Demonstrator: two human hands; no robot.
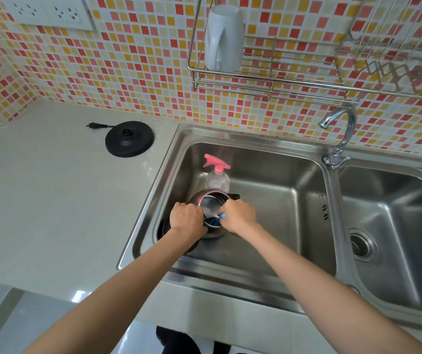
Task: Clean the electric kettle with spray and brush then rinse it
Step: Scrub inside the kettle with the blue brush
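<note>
One kettle (211, 206), one spray bottle (217, 178), one brush (221, 216), one mug (224, 39), two basins (281, 180), two hands (188, 221).

Two bare forearms filled the lower part of the frame, the left forearm (128, 277) seen toward the lower left corner and the right forearm (319, 284) toward the lower right. Both were uncovered along their whole visible length, from the bottom edge of the frame to the wrists, smooth and slender. The left hand (187, 218) and the right hand (239, 215), near the middle of the frame, were bare as well, with rounded knuckles showing; the nails were too small to make out. At the bottom centre, between the forearms, a patch of black fabric (176, 339) from the person's clothing showed, its cut and type unclear.
</note>
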